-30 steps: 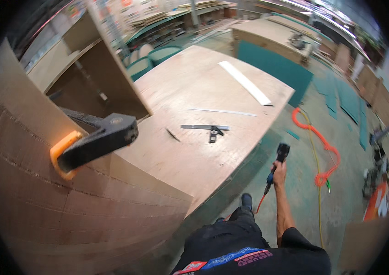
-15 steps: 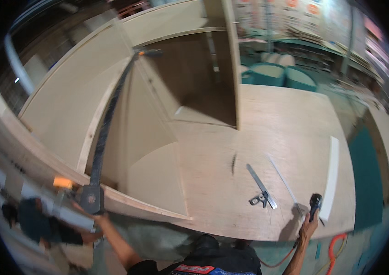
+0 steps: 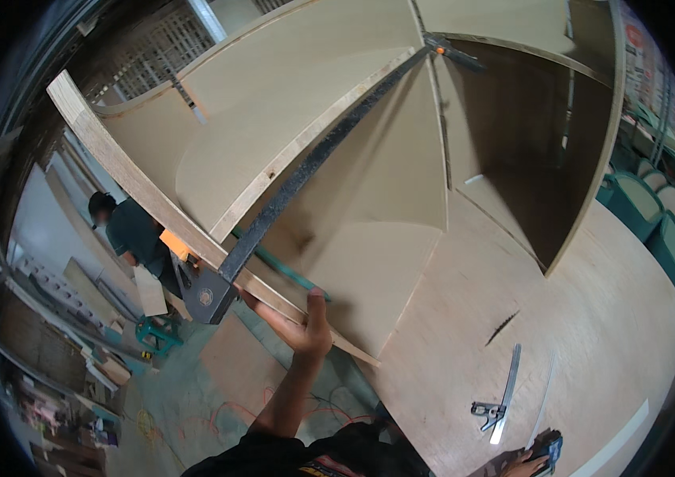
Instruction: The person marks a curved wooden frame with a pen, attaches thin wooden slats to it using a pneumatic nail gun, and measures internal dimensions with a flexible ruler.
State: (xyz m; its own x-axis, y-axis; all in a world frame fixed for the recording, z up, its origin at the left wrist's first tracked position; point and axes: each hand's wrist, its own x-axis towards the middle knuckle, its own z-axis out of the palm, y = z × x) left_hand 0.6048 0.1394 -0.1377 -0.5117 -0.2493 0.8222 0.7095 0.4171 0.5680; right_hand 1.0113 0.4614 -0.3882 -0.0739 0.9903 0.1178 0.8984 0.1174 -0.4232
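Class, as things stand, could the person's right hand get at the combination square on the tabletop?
Probably yes: the right hand is near the combination square, with nothing visible between them. It holds a black handheld tool, though, so it would likely need to set that down first.

A small green stool (image 3: 161, 327) stands on the grey-green floor (image 3: 166, 389). Big pale boards (image 3: 44, 215) stand left. Rounded green pieces (image 3: 636, 203) sit far right.

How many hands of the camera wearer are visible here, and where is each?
2. The left hand holds the curved wooden edge, near the black clamp; the right hand, partly cut off at the lower border, holds a dark tool.
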